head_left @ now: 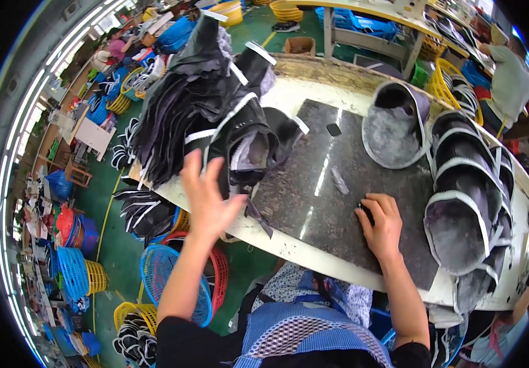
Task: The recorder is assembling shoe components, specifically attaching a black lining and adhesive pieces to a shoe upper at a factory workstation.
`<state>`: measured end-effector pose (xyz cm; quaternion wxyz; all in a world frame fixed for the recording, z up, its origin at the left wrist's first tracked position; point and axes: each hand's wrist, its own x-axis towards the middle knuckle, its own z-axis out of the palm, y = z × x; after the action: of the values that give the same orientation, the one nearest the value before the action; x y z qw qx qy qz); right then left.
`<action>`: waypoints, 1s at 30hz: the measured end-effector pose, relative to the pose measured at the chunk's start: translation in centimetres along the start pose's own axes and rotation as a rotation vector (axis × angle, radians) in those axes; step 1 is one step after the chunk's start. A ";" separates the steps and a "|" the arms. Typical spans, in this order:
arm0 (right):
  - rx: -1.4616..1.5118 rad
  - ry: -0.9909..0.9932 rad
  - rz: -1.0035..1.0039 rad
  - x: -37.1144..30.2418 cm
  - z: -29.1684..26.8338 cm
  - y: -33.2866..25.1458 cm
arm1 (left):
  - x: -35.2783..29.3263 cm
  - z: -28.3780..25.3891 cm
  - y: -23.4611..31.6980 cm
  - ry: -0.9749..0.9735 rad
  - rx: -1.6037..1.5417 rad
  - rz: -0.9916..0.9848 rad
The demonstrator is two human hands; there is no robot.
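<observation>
Black fabric pile (197, 104) leans at bench left edge; left hand (206, 196) open, fingers spread, just before it. Right hand (381, 224) curled on dark slab (326, 184), grip unclear. Careless pull could tip pile to floor.

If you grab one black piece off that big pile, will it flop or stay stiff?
Probably flop: the pieces in the black pile sag and curl over the table edge. Likely light too, since they look thin. Pulling one with the left hand might drag neighbours, as they overlap loosely.
</observation>
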<state>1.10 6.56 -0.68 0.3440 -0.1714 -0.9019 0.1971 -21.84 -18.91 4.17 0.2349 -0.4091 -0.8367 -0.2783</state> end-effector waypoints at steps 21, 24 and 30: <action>1.350 0.027 0.886 -2.4 -7.4 -1.6 | -4.9 6.9 15.4 -0.607 -0.767 0.042; 1.485 -0.011 0.964 -4.3 -8.3 -1.5 | -3.3 4.8 13.5 -0.482 -0.444 0.542; 1.610 -0.019 1.065 -4.6 -6.9 -2.5 | -1.9 5.7 7.9 -0.684 -0.553 0.534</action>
<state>8.66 4.00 2.66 0.2165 -0.2692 -0.3032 0.8881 -15.35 -12.16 0.95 -0.1063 -0.7229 -0.6272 -0.2698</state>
